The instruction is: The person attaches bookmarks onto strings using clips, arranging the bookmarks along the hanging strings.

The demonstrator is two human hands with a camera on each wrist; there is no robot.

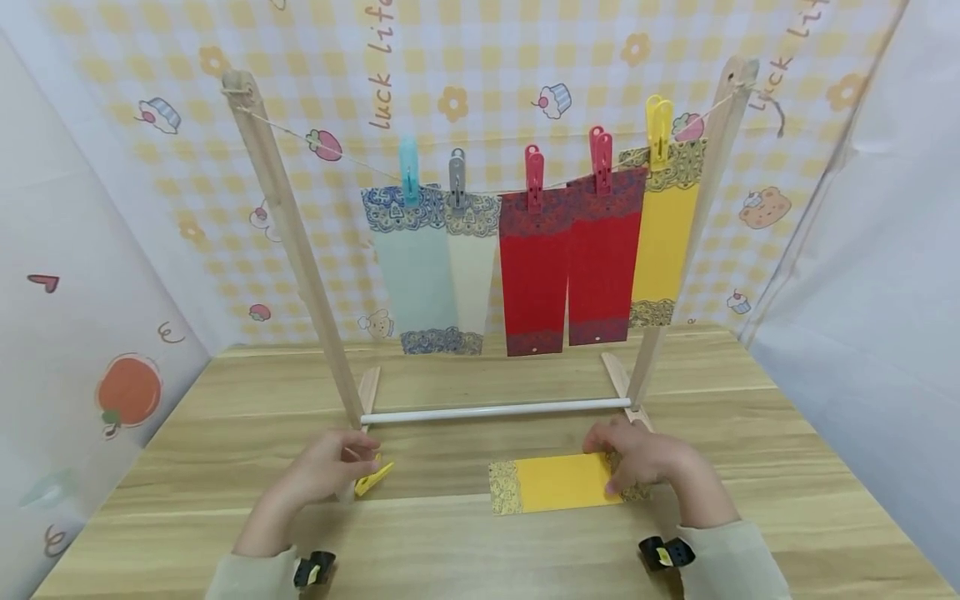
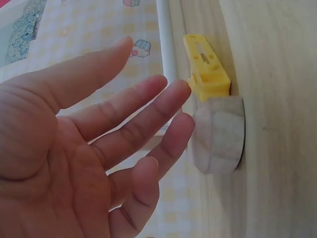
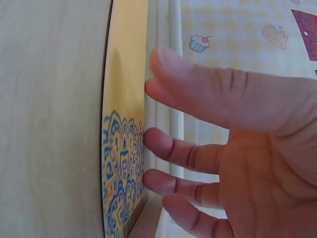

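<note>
My left hand (image 1: 333, 465) hovers beside a yellow clothespin (image 1: 373, 479) on the table. In the left wrist view its fingers are spread and loosely bent, with nothing in them, and the clothespin (image 2: 207, 69) lies past the fingertips against a pale wooden piece (image 2: 219, 135). A yellow card (image 1: 564, 483) with patterned ends lies flat on the table. Over its right end is my right hand (image 1: 637, 454), thumb and fingers apart. In the right wrist view the fingertips (image 3: 158, 143) are at the card's edge; whether they touch it I cannot tell.
Behind my hands stands a wooden frame (image 1: 288, 233) with a white bottom rod (image 1: 495, 412). On its string, colored clothespins hold a light blue card (image 1: 416, 279), a cream card (image 1: 472, 271), two red cards (image 1: 534, 283) and another yellow card (image 1: 662, 242). A checked cloth (image 1: 480, 50) hangs behind.
</note>
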